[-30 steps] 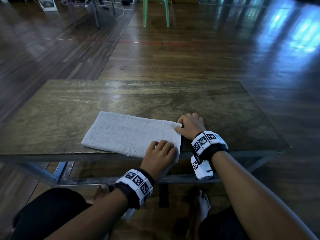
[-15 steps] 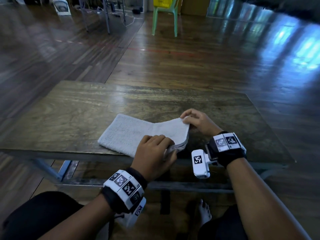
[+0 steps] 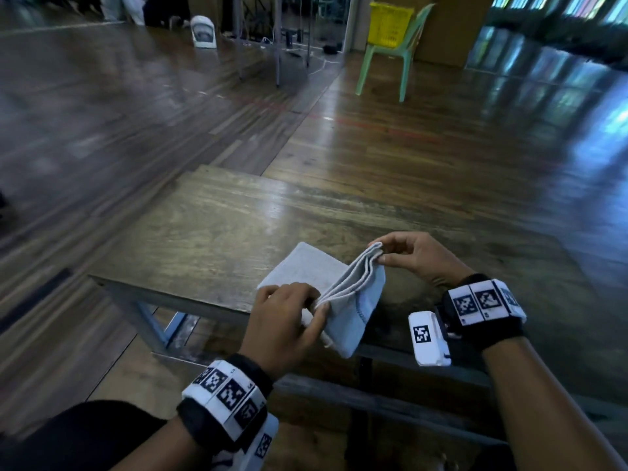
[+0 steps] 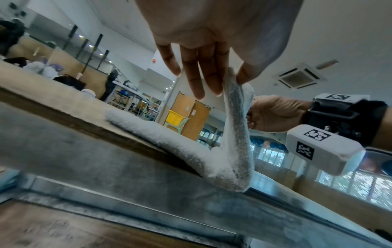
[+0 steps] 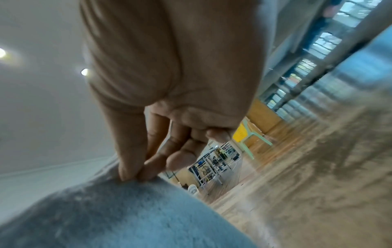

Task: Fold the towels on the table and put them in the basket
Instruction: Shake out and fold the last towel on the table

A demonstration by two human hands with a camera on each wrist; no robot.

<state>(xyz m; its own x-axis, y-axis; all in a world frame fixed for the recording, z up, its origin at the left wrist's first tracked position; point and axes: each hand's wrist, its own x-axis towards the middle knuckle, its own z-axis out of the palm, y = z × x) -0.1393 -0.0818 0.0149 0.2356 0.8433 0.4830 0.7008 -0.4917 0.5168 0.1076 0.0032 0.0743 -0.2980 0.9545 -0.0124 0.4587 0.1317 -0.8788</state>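
A pale grey folded towel lies at the near edge of the wooden table, its right end lifted upright and folding leftward. My left hand pinches the near corner of the raised end between thumb and fingers; the left wrist view shows that towel bent up from the table edge. My right hand pinches the far corner of the layered edge, and thumb meets fingertip on the towel in the right wrist view. A yellow basket sits on a green chair far across the floor.
The green plastic chair stands well beyond the table on the wooden floor. Metal table legs and cables lie at the back left, near a small white appliance. My knees are under the table's near edge.
Both hands have lifted the towel's right end off the table and carried it up and leftward. The head view has swung up and right, bringing the chair and basket into sight.
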